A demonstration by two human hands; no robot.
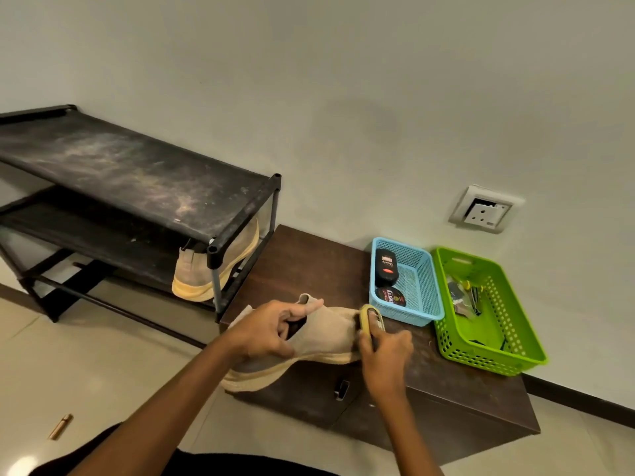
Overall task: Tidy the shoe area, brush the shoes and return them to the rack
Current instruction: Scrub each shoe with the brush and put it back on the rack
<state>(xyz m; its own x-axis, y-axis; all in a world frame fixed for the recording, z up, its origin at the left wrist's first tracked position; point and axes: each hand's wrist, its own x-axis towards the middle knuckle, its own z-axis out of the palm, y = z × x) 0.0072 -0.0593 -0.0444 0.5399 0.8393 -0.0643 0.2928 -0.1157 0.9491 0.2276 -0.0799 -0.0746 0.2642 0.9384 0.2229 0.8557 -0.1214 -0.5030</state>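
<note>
At lower centre, the left hand (271,329) grips the beige shoe (330,334) by its collar. Its long axis runs left-right. The right hand (386,355) holds the brush (371,319) against the shoe's right end; the rack (137,187) stands upper left.

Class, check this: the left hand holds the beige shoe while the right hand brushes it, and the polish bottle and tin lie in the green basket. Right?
One slip: the polish bottle and tin lie in the blue basket, not the green basket, as the head view shows. The left hand holds the beige shoe while the right hand brushes it with a shoe brush.
</note>
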